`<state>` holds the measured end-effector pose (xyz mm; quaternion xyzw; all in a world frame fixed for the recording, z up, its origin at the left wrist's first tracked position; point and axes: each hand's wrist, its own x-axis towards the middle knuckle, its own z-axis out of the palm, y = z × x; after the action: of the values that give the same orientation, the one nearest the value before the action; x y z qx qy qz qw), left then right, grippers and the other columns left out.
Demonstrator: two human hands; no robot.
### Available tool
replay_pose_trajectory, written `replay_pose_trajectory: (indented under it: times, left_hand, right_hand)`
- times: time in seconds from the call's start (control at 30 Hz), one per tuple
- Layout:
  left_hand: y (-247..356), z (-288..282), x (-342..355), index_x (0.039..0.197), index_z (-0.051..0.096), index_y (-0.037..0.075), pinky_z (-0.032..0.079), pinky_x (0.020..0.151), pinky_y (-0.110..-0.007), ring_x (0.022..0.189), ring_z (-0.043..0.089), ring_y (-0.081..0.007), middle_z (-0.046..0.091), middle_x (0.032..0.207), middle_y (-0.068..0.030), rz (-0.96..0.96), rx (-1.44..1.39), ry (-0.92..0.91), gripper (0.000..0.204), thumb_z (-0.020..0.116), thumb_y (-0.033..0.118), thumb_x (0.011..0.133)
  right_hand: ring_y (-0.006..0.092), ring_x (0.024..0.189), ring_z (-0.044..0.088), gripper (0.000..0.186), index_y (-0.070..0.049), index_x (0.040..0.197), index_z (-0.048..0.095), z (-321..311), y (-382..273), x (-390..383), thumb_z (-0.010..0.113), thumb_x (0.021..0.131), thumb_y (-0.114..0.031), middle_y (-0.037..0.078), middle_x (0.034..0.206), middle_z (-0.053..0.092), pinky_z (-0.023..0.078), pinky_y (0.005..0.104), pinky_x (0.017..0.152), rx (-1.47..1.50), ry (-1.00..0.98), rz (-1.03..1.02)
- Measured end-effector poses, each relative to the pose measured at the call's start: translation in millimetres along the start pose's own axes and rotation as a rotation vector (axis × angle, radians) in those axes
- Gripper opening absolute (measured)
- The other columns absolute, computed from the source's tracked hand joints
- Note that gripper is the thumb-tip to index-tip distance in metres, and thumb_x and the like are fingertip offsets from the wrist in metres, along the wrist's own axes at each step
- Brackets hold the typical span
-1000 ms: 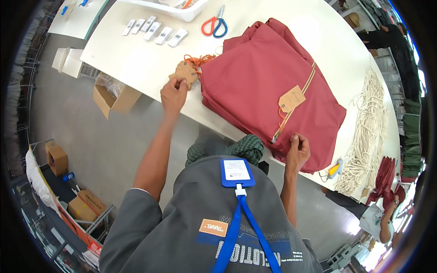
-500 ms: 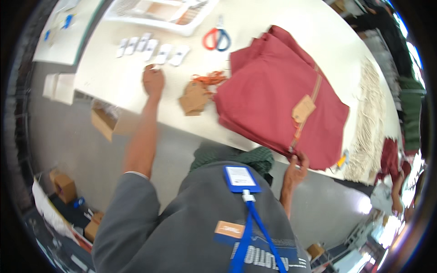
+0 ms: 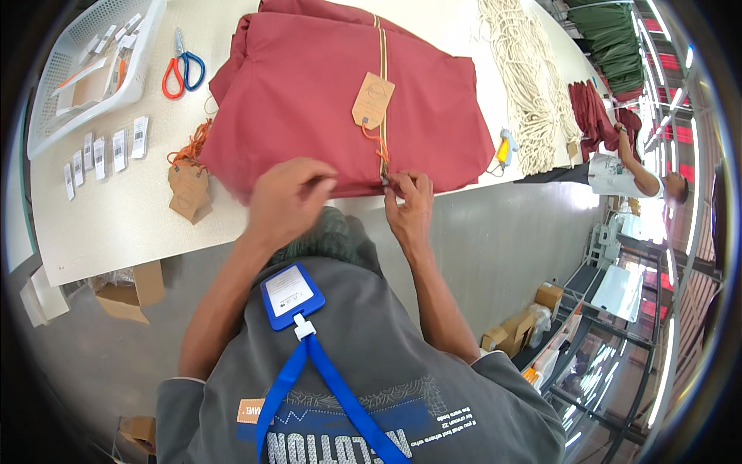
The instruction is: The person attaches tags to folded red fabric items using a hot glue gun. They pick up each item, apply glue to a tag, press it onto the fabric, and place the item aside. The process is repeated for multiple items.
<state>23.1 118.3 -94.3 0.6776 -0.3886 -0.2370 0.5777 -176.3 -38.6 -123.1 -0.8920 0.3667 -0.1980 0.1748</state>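
A folded maroon fabric piece (image 3: 309,85) lies on the table, with a zip (image 3: 383,62) running down it to the near edge. A brown card tag (image 3: 374,100) hangs from the zip by an orange cord (image 3: 376,143). My right hand (image 3: 411,205) pinches the zip's near end between thumb and fingers. Over the fabric's near left edge, my left hand (image 3: 290,197) is closed with curled fingers, slightly blurred; what it holds, if anything, is hidden. Left of the fabric lies a pile of brown tags (image 3: 188,189) with orange cords.
Several white labels (image 3: 119,151) lie in a row at the left, near a white plastic basket (image 3: 147,69). Scissors (image 3: 183,69) with red and blue handles lie beyond the tags. Cream cords (image 3: 533,85) and a yellow-handled tool (image 3: 504,149) are at right. Another person (image 3: 626,174) stands farther right.
My left hand has come from beside the white labels rightward to the fabric's near edge. My right hand stays at the zip end. The view has turned to the right.
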Motion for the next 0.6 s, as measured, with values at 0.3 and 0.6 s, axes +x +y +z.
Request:
replay_pose_trajectory:
  times: [0.3,0.6]
  left_hand:
    - [-2,98,36,0.099,0.062,0.01,0.047,0.078,-0.043,0.092,0.062,-0.029,0.061,0.096,-0.0076,0.104,0.67,-0.2,0.034,0.083,0.02,0.075]
    - [-3,129,42,0.103,0.055,0.01,0.045,0.075,-0.046,0.095,0.062,-0.0309,0.062,0.096,-0.0095,-0.071,0.836,-0.108,0.043,0.084,0.021,0.073]
  right_hand:
    - [0.0284,0.109,0.057,0.019,-0.014,0.094,0.074,0,15,9,0.079,0.075,-0.013,0.007,0.113,0.062,0.041,0.0454,0.092,-0.064,-0.027,-0.107]
    - [0.0292,0.113,0.056,0.016,-0.013,0.091,0.077,14,34,8,0.075,0.075,-0.014,0.008,0.118,0.063,0.039,0.0455,0.095,-0.025,0.133,-0.151]
